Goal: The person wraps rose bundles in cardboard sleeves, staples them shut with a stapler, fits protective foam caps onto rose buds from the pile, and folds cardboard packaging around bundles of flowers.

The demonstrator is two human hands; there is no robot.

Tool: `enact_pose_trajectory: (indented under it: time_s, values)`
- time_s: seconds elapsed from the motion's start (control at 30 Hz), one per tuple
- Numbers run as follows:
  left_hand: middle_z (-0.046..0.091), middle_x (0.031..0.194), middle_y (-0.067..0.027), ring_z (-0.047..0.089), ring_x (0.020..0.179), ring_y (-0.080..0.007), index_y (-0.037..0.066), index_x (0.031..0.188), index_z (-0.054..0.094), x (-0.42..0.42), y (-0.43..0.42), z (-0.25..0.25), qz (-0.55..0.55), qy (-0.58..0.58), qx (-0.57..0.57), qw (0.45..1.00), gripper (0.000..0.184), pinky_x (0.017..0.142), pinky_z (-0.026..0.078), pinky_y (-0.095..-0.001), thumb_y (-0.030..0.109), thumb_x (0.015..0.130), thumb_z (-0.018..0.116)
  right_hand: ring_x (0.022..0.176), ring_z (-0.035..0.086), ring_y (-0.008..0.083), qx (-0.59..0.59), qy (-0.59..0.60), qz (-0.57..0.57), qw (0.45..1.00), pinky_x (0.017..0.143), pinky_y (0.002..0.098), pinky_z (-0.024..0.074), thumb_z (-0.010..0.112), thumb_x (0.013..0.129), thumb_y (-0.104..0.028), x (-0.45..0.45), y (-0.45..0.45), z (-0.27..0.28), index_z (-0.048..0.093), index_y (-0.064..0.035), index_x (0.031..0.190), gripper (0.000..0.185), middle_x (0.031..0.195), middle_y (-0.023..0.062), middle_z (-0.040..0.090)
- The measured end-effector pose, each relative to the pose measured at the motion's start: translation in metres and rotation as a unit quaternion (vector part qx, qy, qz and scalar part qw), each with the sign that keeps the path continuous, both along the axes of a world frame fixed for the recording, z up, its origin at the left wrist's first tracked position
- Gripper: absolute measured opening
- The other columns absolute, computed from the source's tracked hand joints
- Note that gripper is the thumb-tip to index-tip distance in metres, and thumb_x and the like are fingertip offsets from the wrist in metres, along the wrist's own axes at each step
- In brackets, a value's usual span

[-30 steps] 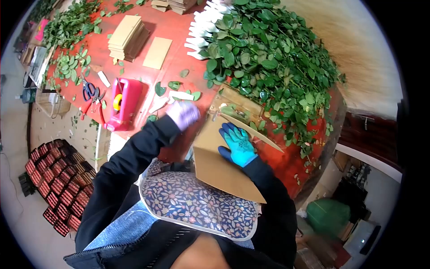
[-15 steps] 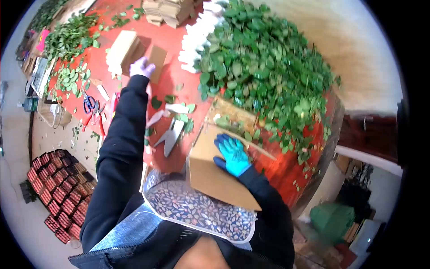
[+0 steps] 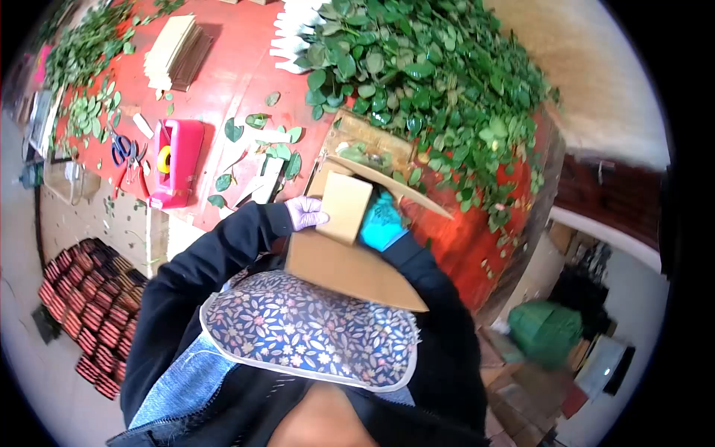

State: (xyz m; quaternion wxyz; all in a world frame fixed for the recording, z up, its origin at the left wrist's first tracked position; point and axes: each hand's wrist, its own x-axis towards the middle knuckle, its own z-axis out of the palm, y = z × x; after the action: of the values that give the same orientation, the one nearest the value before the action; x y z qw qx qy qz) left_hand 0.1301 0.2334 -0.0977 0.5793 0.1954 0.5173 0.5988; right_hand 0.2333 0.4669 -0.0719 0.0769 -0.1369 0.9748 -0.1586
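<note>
A: Left hand (image 3: 306,213), in a lilac glove, has the small cardboard piece (image 3: 346,208) pinched at its edge! Where's that piece?

B: Right over the large folded cardboard (image 3: 350,272), between the two hands, and they're apart!

A: And the right hand (image 3: 384,221), in teal?

B: Just beside the piece, fingers partly hidden; I can't tell whether they grip anything.

A: Around them?

B: Leafy stems (image 3: 439,74) heaped on the red table (image 3: 246,82), and a pink tape dispenser (image 3: 186,160) off to the left!
</note>
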Motion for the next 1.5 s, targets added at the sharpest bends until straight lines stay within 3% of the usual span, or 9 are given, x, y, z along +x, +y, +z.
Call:
enact_pose_trajectory:
  time_s: [0.1,0.23,0.3,0.37,0.47,0.63,0.7,0.83,1.5]
  values:
    - [0.070,0.091,-0.0050,0.062,0.088,-0.0107,0.002,0.107,0.068,-0.008,0.017,0.003,-0.051,0.062,-0.100,0.992,0.026,0.080,0.049,-0.0269,0.025,0.094,0.063,0.099,0.056,0.0329,0.056,-0.054,0.034,0.996,0.108,0.0530,0.0287,0.057,0.073,-0.023,0.006,0.005,-0.003,0.067,-0.0062,0.108,0.040,0.083,0.0121,0.063]
    - [0.070,0.088,-0.0132,0.067,0.081,-0.0179,0.001,0.101,0.070,-0.022,0.029,0.051,-0.167,0.236,-0.279,0.916,0.033,0.074,0.051,-0.0322,0.032,0.090,0.065,0.113,0.052,0.0336,-0.020,0.067,0.023,0.997,0.108,0.0520,0.0294,0.061,0.077,-0.027,-0.006,0.002,0.022,0.061,-0.0077,0.121,0.048,0.114,0.0162,0.060]
    - [0.070,0.090,-0.0159,0.068,0.083,-0.0260,0.001,0.098,0.070,-0.025,0.024,0.041,-0.152,0.249,-0.246,0.924,0.038,0.076,0.052,-0.0372,0.036,0.088,0.062,0.124,0.045,0.0344,-0.025,-0.097,0.005,0.995,0.110,0.0501,0.0278,0.063,0.077,-0.025,-0.009,0.005,0.035,0.057,-0.0089,0.127,0.052,0.130,0.0157,0.053]
    - [0.069,0.091,-0.0175,0.066,0.087,-0.0316,0.000,0.096,0.071,-0.024,0.022,0.034,-0.125,0.173,-0.277,0.937,0.040,0.080,0.051,-0.0400,0.038,0.088,0.061,0.115,0.054,0.0306,-0.035,0.008,0.018,0.999,0.100,0.0440,0.0409,0.064,0.080,-0.017,-0.009,0.003,0.046,0.057,-0.0066,0.126,0.047,0.124,0.0160,0.058]
    - [0.069,0.079,-0.0133,0.067,0.065,-0.0197,-0.003,0.100,0.069,-0.027,0.024,0.027,-0.128,0.235,-0.247,0.931,0.036,0.062,0.055,-0.0326,0.030,0.088,0.063,0.080,0.063,0.0119,-0.498,-0.223,-0.265,0.795,0.062,0.0261,0.0495,0.067,0.088,-0.016,-0.006,-0.003,0.048,0.059,-0.0019,0.116,0.033,0.092,0.0101,0.066]
    - [0.068,0.087,-0.0193,0.067,0.082,-0.0325,-0.001,0.097,0.069,-0.023,0.025,0.017,-0.147,0.313,-0.256,0.903,0.042,0.076,0.052,-0.0410,0.039,0.087,0.060,0.085,0.061,0.0133,-0.309,-0.190,-0.379,0.851,0.074,0.0290,0.0500,0.070,0.087,-0.021,-0.016,-0.024,0.094,0.059,-0.0006,0.112,0.035,0.093,0.0059,0.066]
    - [0.067,0.091,-0.0215,0.065,0.090,-0.0367,0.000,0.097,0.069,-0.021,0.025,0.010,-0.146,0.283,-0.263,0.911,0.043,0.083,0.050,-0.0432,0.041,0.086,0.059,0.092,0.063,0.0254,-0.085,0.011,-0.129,0.988,0.082,0.0362,0.0500,0.073,0.083,-0.030,-0.019,-0.022,0.096,0.059,-0.0022,0.114,0.044,0.103,0.0114,0.066]
    - [0.069,0.089,-0.0185,0.067,0.086,-0.0337,0.003,0.097,0.070,-0.019,0.027,0.014,-0.135,0.312,-0.284,0.896,0.039,0.080,0.051,-0.0413,0.039,0.084,0.062,0.115,0.056,0.0379,-0.031,-0.157,-0.081,0.984,0.093,0.0439,0.0483,0.068,0.083,-0.044,-0.025,-0.028,0.093,0.049,-0.0088,0.136,0.067,0.146,0.0225,0.038]
    - [0.069,0.079,-0.0110,0.067,0.081,-0.0291,0.009,0.082,0.071,-0.044,0.007,0.098,-0.215,0.521,-0.371,0.738,0.027,0.076,0.052,-0.0433,0.034,0.086,0.059,0.113,0.050,0.0381,0.026,-0.107,-0.009,0.994,0.089,0.0484,0.0463,0.066,0.083,-0.040,-0.021,-0.026,0.059,0.040,-0.0065,0.141,0.072,0.148,0.0239,0.031]
